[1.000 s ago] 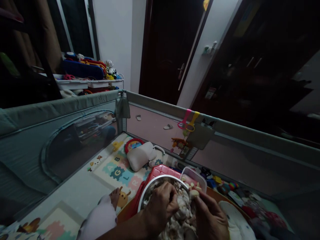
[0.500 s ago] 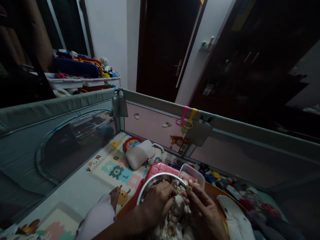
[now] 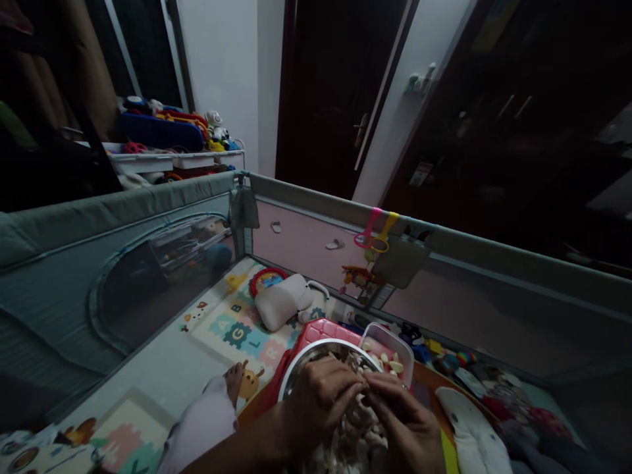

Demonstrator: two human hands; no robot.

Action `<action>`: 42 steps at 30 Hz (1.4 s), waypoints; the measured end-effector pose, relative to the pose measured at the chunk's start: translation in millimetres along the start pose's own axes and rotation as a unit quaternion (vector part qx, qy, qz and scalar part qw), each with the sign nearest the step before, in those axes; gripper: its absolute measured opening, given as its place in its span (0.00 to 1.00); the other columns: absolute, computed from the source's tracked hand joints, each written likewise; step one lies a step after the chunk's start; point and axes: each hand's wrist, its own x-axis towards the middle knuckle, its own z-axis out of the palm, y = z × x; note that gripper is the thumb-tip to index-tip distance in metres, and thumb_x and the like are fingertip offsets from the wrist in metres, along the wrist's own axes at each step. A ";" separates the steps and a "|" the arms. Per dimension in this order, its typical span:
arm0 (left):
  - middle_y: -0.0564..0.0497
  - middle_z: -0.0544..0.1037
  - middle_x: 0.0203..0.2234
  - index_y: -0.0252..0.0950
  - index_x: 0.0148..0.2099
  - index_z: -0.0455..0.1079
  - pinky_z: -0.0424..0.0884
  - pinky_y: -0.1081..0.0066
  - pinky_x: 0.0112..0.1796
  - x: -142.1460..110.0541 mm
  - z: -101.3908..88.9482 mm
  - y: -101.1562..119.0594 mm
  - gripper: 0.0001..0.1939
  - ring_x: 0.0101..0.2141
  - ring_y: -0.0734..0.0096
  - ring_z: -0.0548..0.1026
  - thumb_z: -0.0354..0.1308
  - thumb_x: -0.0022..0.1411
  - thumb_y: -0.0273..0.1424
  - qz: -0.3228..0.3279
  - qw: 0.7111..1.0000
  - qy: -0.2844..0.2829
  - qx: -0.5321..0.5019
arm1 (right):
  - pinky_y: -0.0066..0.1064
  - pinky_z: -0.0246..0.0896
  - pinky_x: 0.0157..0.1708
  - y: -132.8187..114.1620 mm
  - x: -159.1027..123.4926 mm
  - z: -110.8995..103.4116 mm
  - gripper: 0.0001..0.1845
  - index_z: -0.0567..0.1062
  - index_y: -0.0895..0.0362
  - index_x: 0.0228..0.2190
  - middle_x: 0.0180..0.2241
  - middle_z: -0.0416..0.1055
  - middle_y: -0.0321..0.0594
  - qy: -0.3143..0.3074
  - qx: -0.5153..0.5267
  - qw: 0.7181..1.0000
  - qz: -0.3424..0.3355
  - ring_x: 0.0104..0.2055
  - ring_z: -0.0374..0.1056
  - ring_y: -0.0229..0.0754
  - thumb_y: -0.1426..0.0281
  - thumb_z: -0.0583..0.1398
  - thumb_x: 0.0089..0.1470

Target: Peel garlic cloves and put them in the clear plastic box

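My left hand (image 3: 320, 398) and my right hand (image 3: 402, 415) meet above a metal bowl (image 3: 291, 370), fingertips pinched together. Between them is a garlic clove (image 3: 365, 383), mostly covered by the fingers. Below, garlic bulbs and papery skins (image 3: 358, 424) fill the bowl; my forearms and hands hide part of it. Just behind my right hand stands a clear plastic container (image 3: 409, 359) holding several peeled cloves (image 3: 395, 364).
Under the bowl is a red plastic surface (image 3: 323, 329). A white pillow-like object (image 3: 281, 303) lies on the patterned mat (image 3: 197, 355). A child's leg (image 3: 207, 421) is at left. The playpen rail (image 3: 316, 194) runs around; toys and cloths (image 3: 474, 428) lie to the right.
My left hand has come up from the garlic to meet my right fingertips at the clove. The whole view has shifted slightly.
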 end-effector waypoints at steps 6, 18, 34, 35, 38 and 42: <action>0.45 0.80 0.28 0.31 0.35 0.75 0.71 0.72 0.32 -0.3 -2.0 -8.2 0.12 0.29 0.67 0.77 0.50 0.64 0.28 0.007 0.999 -0.030 -0.012 | 0.28 0.70 0.36 5.5 -1.8 -4.8 0.09 0.82 0.50 0.30 0.32 0.78 0.40 -0.023 -0.091 0.990 -0.109 0.35 0.74 0.44 0.73 0.65 0.43; 0.47 0.78 0.22 0.32 0.29 0.73 0.70 0.74 0.28 -2.4 2.4 -8.3 0.11 0.25 0.69 0.76 0.51 0.59 0.26 -0.014 1.000 -0.001 0.020 | 0.28 0.71 0.31 11.6 -6.4 -4.6 0.12 0.82 0.49 0.31 0.30 0.79 0.38 -0.027 -0.116 0.976 -0.184 0.31 0.75 0.42 0.75 0.64 0.44; 0.51 0.72 0.21 0.34 0.26 0.64 0.66 0.75 0.28 -5.0 11.5 -9.4 0.07 0.24 0.71 0.71 0.51 0.49 0.19 -0.082 0.987 -0.105 0.089 | 0.22 0.65 0.30 3.4 14.0 2.3 0.14 0.77 0.55 0.22 0.23 0.75 0.32 0.022 0.299 0.936 0.187 0.27 0.69 0.34 0.69 0.74 0.29; 0.51 0.73 0.21 0.34 0.25 0.64 0.66 0.75 0.28 -4.4 10.7 -8.3 0.07 0.24 0.70 0.71 0.52 0.49 0.18 -0.077 0.985 -0.121 0.091 | 0.22 0.65 0.30 3.6 14.7 2.5 0.15 0.77 0.55 0.23 0.24 0.75 0.31 0.027 0.312 0.929 0.194 0.27 0.69 0.33 0.70 0.74 0.29; 0.51 0.73 0.22 0.34 0.25 0.65 0.66 0.75 0.28 -3.2 7.4 -5.9 0.06 0.25 0.70 0.71 0.54 0.48 0.18 -0.072 0.978 -0.168 0.097 | 0.23 0.66 0.29 3.1 16.3 2.1 0.19 0.77 0.54 0.27 0.27 0.75 0.31 0.047 0.329 0.921 0.204 0.27 0.70 0.34 0.71 0.74 0.28; 0.51 0.74 0.23 0.34 0.26 0.67 0.68 0.74 0.29 -3.3 3.5 -6.9 0.05 0.26 0.70 0.72 0.56 0.50 0.20 -0.087 0.976 -0.179 0.086 | 0.24 0.65 0.27 1.2 14.4 0.7 0.15 0.77 0.55 0.26 0.26 0.75 0.34 0.058 0.220 0.963 0.146 0.26 0.68 0.35 0.67 0.73 0.31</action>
